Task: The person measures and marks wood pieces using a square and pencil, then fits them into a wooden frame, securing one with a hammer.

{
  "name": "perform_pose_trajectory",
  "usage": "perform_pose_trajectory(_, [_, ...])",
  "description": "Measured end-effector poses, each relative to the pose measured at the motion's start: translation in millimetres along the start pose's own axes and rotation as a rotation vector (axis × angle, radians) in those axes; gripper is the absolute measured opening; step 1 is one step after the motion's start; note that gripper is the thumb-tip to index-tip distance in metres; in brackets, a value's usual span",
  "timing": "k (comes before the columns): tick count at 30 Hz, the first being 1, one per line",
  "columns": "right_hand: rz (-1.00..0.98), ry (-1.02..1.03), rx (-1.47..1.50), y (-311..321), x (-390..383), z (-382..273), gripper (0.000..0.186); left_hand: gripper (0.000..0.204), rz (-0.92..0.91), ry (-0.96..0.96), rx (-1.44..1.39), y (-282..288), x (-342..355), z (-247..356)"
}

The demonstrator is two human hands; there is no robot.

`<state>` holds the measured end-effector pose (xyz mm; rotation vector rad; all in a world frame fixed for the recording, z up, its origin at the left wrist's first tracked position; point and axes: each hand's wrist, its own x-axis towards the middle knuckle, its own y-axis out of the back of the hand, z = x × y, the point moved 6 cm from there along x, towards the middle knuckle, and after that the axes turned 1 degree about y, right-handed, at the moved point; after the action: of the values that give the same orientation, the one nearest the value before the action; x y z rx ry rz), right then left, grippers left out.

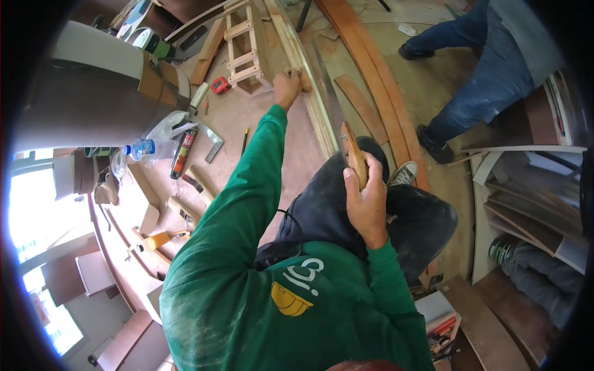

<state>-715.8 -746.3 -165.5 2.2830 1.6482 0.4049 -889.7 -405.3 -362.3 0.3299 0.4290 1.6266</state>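
My right hand (369,201) is wrapped around the wooden handle (354,162) of a handsaw, above my thigh. The saw's long grey blade (331,93) points away from me, along the right side of a pale wood strip (317,117). At arm's length, my left hand (287,88) grips a small wooden block (305,80) at that strip; some of its fingers are hidden. Just left of this hand stands a slatted wooden frame (242,46) with open compartments.
On the bench (260,167) lie a red tape measure (219,85), a pencil (245,141), a metal square (214,144), a tube (184,153), a plastic bottle (151,149) and a hammer (197,182). Another person's legs (476,93) are at right, beyond long curved boards (377,80).
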Motion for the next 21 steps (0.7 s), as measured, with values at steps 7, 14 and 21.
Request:
perform_pose_trajectory(7, [-0.013,-0.251,0.56,-50.8,4.8,24.1,0.035,0.037,-0.093,-0.09,-0.029,132.9,-98.5,5.8])
perform_pose_trajectory(14, [-0.012,-0.407,0.725,-140.1,19.5,62.0,0.033,0.032,-0.02,0.319,-0.395,249.9,-196.8,-138.3])
perform_pose_trajectory(21, [-0.437,-0.195,-0.352,-176.3,34.1,124.5,0.04,0.035,0.117,0.004,0.37,220.7,-195.3,-153.6])
